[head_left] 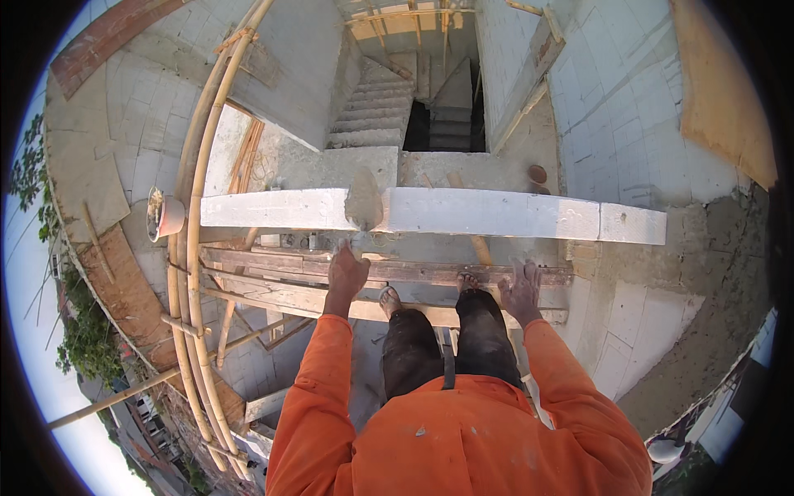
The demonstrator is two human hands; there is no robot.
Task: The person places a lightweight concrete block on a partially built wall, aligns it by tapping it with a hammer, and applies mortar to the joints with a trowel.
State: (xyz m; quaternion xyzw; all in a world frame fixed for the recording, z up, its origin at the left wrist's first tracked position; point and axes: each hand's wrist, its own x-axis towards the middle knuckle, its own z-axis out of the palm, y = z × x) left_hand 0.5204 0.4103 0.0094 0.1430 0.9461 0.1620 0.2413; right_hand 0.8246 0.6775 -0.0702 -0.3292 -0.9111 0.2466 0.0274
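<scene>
A row of white lightweight blocks (496,211) runs across in front of me as the top of a low wall. My left hand (347,273) is closed around the handle of a trowel, mostly hidden by the fingers. Its grey, mortar-smeared blade (364,201) lies over the top of the blocks, left of the middle. To the right, my right hand (521,291) hangs on the near side of the wall, its fingers apart and holding nothing. It is above the end of the wooden planks; whether it touches them I cannot tell.
My bare feet (390,302) stand on scaffold planks (281,264). Bamboo poles (203,182) rise at the left, with a bucket (168,217) against them. Beyond the wall, concrete stairs (372,107) border a dark opening (418,128). A drop lies at far left.
</scene>
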